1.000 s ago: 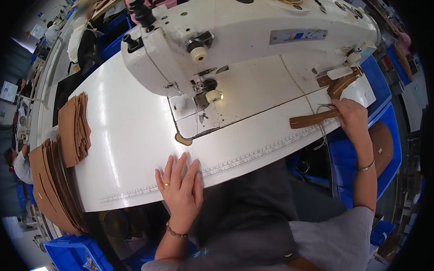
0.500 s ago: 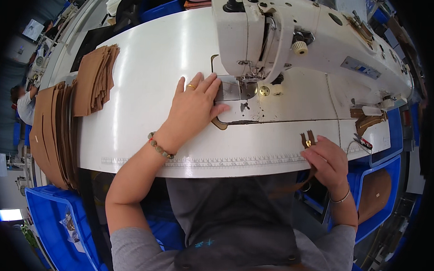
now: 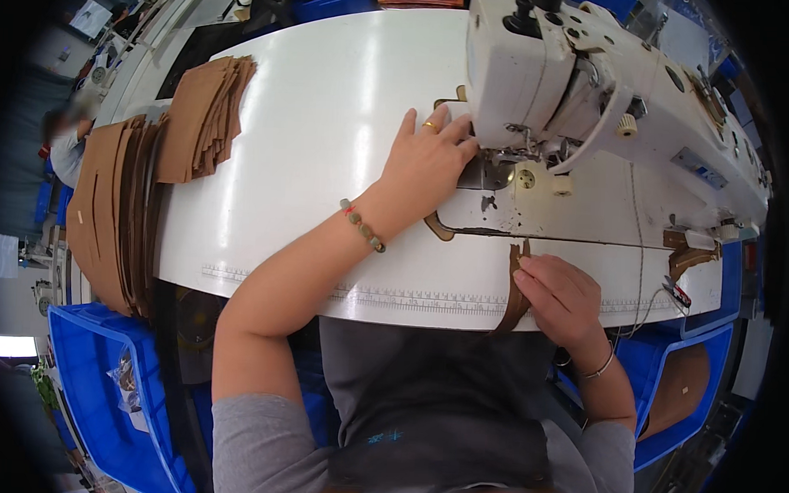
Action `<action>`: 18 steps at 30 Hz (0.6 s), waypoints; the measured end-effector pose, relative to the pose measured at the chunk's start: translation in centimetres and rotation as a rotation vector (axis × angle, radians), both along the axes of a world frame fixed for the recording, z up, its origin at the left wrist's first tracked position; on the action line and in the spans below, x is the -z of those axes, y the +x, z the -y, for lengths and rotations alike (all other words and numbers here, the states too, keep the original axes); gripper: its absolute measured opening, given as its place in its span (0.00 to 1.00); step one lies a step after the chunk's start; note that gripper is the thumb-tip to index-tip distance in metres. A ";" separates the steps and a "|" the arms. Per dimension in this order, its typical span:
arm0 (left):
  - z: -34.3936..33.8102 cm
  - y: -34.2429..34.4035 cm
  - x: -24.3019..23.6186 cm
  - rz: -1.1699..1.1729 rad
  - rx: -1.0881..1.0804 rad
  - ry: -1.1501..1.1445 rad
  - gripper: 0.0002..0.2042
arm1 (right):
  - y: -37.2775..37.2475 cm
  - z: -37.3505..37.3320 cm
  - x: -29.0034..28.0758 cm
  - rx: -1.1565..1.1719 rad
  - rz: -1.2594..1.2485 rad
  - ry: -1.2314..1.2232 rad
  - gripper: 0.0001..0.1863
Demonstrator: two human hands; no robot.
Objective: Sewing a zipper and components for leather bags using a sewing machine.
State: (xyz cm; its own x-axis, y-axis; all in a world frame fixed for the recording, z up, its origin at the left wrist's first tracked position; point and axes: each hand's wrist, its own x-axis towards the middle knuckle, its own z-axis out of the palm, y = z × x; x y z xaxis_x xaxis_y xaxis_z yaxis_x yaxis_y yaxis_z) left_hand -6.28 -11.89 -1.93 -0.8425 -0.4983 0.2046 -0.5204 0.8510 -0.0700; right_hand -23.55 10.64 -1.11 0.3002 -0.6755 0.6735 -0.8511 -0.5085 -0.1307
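Note:
My left hand (image 3: 428, 165) lies with fingers apart at the left of the sewing machine's needle area, by the metal plate (image 3: 486, 176) and presser foot; its fingertips are partly beside the machine head (image 3: 514, 68). My right hand (image 3: 559, 297) pinches a brown zipper tape (image 3: 516, 294) that hangs toward the table's front edge. To its right lie small thread snips (image 3: 678, 291) on a cord and more brown strips (image 3: 693, 259).
Two stacks of brown cut pieces (image 3: 100, 210), (image 3: 190, 122) lie on the left of the white table (image 3: 286, 112). Blue bins (image 3: 94, 384), (image 3: 668, 386) stand at both sides below it, the right one holding brown material. A co-worker (image 3: 64, 139) sits at the far left.
My left hand has gone up from the front ruler to beside the needle area. My right hand has moved left from the snips, holding the zipper tape upright. The view has shifted.

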 end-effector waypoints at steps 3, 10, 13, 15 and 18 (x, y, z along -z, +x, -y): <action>1.6 1.6 0.3 -0.184 0.040 0.014 0.18 | 0.2 0.4 0.0 -0.022 0.008 0.020 0.14; 10.2 17.4 -4.1 -0.281 -0.452 -0.274 0.11 | 0.2 0.4 0.2 0.076 -0.022 0.093 0.16; 12.8 23.9 -5.7 -0.138 -0.816 -0.351 0.14 | 0.2 0.3 0.3 0.052 -0.014 0.106 0.17; 13.4 26.1 -5.2 -0.089 -0.909 -0.353 0.14 | 0.2 0.4 0.3 0.045 -0.003 0.122 0.17; 13.4 27.2 -4.1 0.030 -0.966 -0.276 0.14 | 0.3 0.4 0.3 0.037 0.001 0.112 0.17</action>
State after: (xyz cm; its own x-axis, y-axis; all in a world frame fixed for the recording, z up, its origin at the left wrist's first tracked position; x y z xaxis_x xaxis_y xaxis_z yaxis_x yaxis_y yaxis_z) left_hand 20.96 -25.30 2.14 -0.1087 -0.9095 0.4013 -0.9741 0.0170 -0.2254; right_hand -23.26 10.26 -1.37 0.2726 -0.7575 0.5932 -0.8690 -0.4584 -0.1861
